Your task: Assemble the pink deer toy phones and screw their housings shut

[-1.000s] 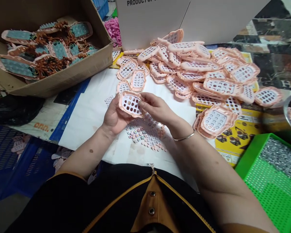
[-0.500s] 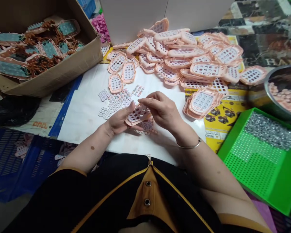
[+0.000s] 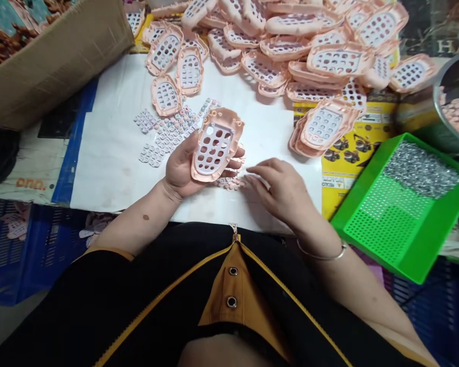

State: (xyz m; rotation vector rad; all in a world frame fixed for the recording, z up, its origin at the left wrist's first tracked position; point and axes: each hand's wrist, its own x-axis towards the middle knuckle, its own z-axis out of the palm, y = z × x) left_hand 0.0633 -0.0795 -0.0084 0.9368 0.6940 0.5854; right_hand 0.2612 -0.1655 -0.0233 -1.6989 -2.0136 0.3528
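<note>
My left hand (image 3: 181,171) is closed around a pink plastic shell (image 3: 213,145), its inner side facing up. A white panel with rows of key-shaped holes fills the shell's middle. My right hand (image 3: 281,188) is just right of it, low over the white sheet. Its fingers are bent into a loose pinch, and whatever is between the tips is too small and blurred to make out. Small pink button pads (image 3: 231,182) lie by its fingertips, partly hidden below the shell. White button pads (image 3: 152,155) are spread on the sheet left of my left hand.
Pink shells (image 3: 268,69) are heaped at the back, with a short stack (image 3: 325,127) at right. A green basket (image 3: 390,224) holds small shiny metal parts. Behind it stands a metal bowl (image 3: 438,109) of pink pieces. A cardboard box (image 3: 61,56) is at far left.
My right hand has moved off the shell, right and down to the sheet. My left hand has turned the shell more upright. The view has tipped downward.
</note>
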